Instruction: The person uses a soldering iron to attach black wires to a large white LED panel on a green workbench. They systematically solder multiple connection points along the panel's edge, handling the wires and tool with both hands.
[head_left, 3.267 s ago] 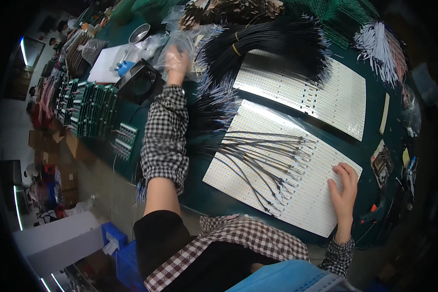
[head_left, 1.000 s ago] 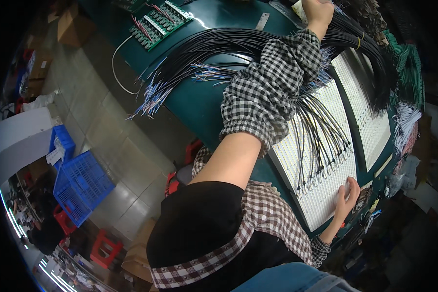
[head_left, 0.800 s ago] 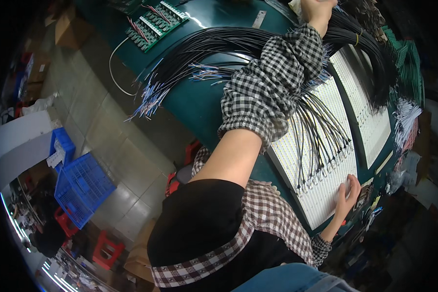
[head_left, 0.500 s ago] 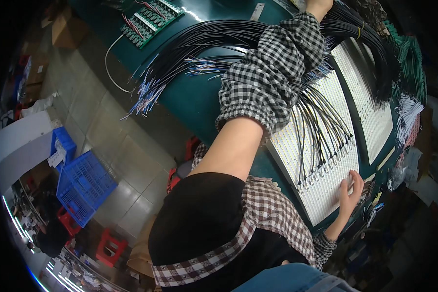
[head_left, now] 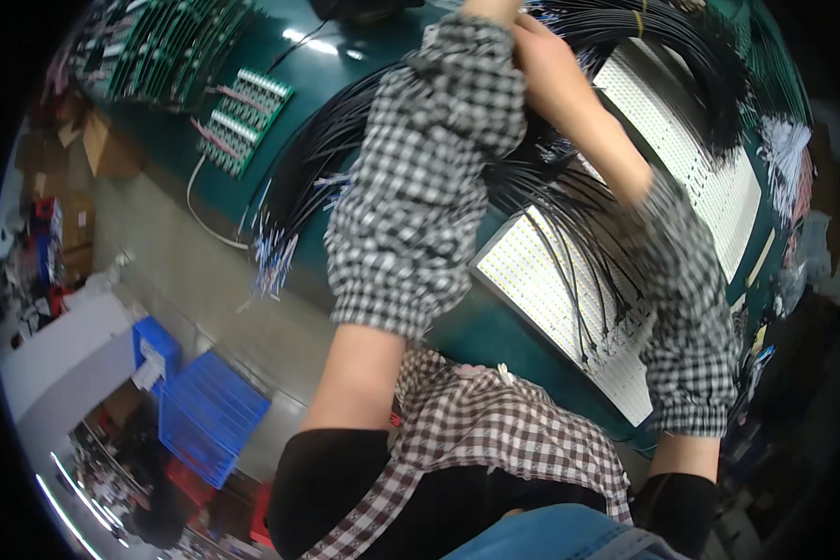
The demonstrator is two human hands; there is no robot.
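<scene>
My left arm, in a checked sleeve cover, stretches to the far edge of the view. Only the wrist end of my left hand (head_left: 492, 8) shows; its fingers are cut off. My right hand (head_left: 549, 67) reaches up beside that wrist, its fingers blurred and partly hidden. Below the hands lies a white panel (head_left: 525, 271) with rows of small yellowish dots. Black cables (head_left: 569, 252) run across this panel to its near part, partly behind my right sleeve. Near my right hand, a thick bundle of black cables (head_left: 705, 70) curves over a second white panel (head_left: 733, 210).
More black cables with stripped coloured ends (head_left: 275, 252) hang over the table's left edge. Green circuit boards (head_left: 243, 121) lie at the far left, near a stack of boards (head_left: 173, 47). A blue crate (head_left: 210, 415) stands on the floor. White wires (head_left: 784, 154) lie far right.
My right hand has moved from the near panel's right edge up to beside my left wrist. My left arm has shifted left, its hand mostly leaving view. The view has turned.
</scene>
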